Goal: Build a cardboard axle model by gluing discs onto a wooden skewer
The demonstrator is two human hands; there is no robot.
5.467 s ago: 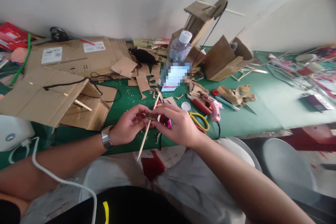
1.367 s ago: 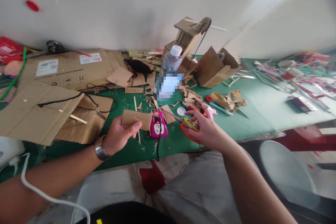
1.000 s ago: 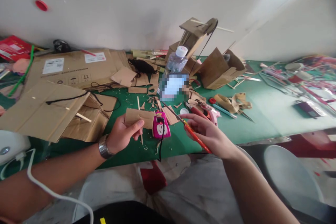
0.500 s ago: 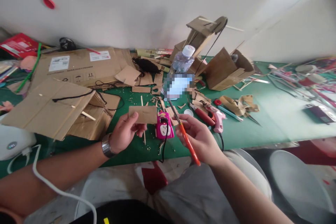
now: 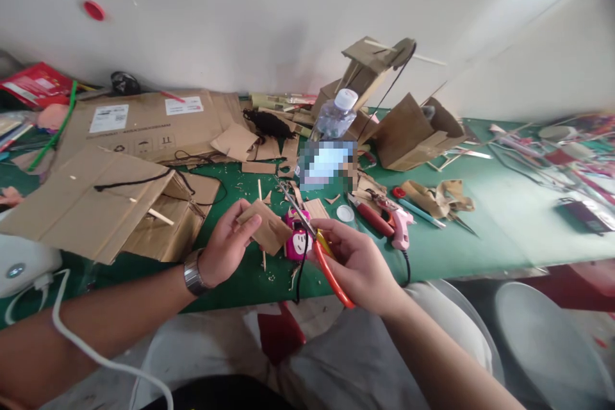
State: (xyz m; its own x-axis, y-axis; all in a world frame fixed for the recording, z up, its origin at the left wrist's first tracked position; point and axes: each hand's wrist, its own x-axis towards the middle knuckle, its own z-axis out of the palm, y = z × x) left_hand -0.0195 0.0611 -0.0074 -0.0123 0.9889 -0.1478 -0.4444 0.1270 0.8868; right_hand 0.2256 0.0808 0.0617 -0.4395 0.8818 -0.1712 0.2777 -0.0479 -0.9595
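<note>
**Scissors up, card in hand, and a live cord in between!**

Across the broad green table [image 5: 500,205] we go, past the flattened shipping box [image 5: 144,118] and the folded cardboard structure [image 5: 77,205] by the left forearm, to two busy hands at the near edge.

The right hand [image 5: 360,262] has its fingers curled around the orange-and-yellow scissors [image 5: 337,285]; whether they sit through the loops, I can't tell. The blades point forward and inward, looking almost together. For a clean bite, I'd say, bring the card deep toward the pivot and turn the card rather than the wrist.

And the left hand [image 5: 225,250]! Thumb on the near face, fingers behind, closed in a pinch on one end of the rectangular cardboard piece [image 5: 271,234]. It's tilted above the table between the hands, its free end by the pink power socket [image 5: 300,245]. Good grip, that: the far end is exposed, the fingertips well back. A firm but light pinch should spare the card a crease.

Now the tricky bit: the black power cord [image 5: 301,278] trails right beside the scissors. My call? Lift both clear of it, and of the slim wooden stick [image 5: 264,261] underneath, before closing the blades.
</note>
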